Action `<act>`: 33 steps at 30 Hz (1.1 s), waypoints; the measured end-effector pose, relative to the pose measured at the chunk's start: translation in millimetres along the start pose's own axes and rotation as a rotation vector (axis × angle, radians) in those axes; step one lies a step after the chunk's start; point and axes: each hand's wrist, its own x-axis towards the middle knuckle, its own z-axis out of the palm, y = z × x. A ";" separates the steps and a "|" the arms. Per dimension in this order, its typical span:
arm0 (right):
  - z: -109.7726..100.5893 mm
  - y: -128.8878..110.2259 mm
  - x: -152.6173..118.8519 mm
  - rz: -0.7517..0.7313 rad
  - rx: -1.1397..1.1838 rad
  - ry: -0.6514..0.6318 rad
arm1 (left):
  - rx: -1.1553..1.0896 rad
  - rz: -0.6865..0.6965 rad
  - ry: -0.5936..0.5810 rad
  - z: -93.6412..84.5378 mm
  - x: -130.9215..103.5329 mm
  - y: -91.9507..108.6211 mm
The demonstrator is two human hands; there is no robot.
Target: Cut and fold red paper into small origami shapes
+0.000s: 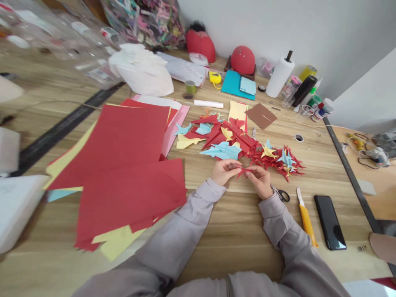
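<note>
Between my two hands is a small folded piece of red paper (242,171). My left hand (225,172) pinches its left end, and my right hand (259,180) pinches the right end. Just beyond my fingers lies a heap of folded paper pieces, mostly red (246,142), with a light blue folded piece (223,151) at its near side and some yellow ones. Large red sheets (130,189) are stacked to the left over yellow, pink and white paper. Black-handled scissors (284,195) lie partly hidden beside my right wrist.
A yellow cutter (307,225) with its blade out and a black phone (330,222) lie at the right. Toward the wall are a yellow tape measure (215,77), a brown square (261,116), a white roll (280,77) and bottles. Plastic bottles stand at the back left.
</note>
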 end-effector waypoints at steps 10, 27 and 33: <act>2.4 -0.7 0.4 0.004 -0.075 0.007 | 0.106 0.032 -0.043 4.6 -2.4 3.6; -1.8 1.6 -0.7 -0.076 -0.132 -0.022 | 0.155 0.105 -0.081 0.8 -2.5 5.9; -1.9 1.3 -0.3 -0.072 -0.138 -0.023 | 0.168 0.112 -0.087 -0.5 -2.0 4.6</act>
